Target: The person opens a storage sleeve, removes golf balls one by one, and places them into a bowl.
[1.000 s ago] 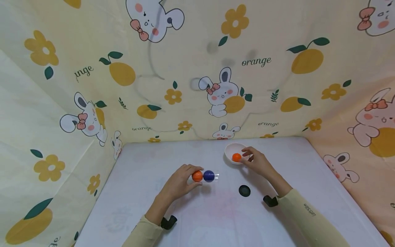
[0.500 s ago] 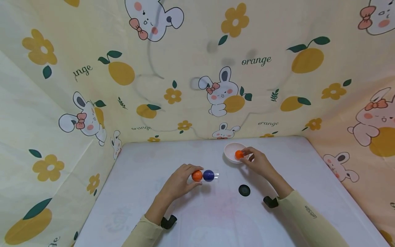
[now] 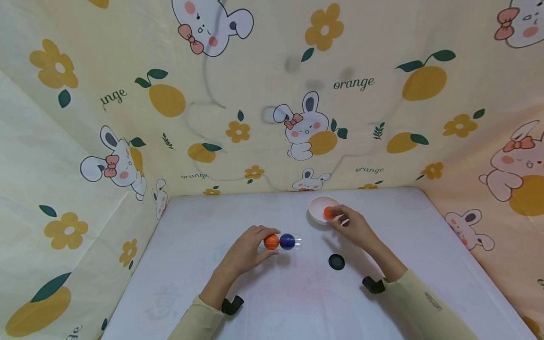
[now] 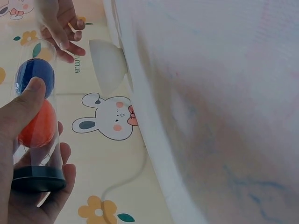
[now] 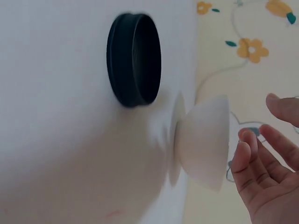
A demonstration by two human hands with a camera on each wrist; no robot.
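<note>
Left hand [image 3: 248, 252] grips tube [image 4: 50, 99], probably to free mouth [image 3: 299, 242]; right hand [image 3: 352, 229], fingers parted, by ball [image 3: 327, 212] in bowl [image 3: 312, 212], near far table [image 3: 238, 208] edge.

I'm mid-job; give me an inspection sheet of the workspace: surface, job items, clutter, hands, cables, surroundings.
Surface: white tabletop, faint marks on it.
Job items: clear tube containing an orange ball and a blue ball, with a dark base at one end; pale bowl with a second orange ball inside; loose black cap on the tabletop.
Clutter: nothing seen.
Left hand: holds the tube.
Right hand: at the bowl; thumb and fingers apart, nothing seen between them in the right wrist view.
Cables: nothing seen for certain; faint grey lines on the backdrop, cause unclear.
Surroundings: backdrop printed with rabbits, flowers and oranges.
</note>
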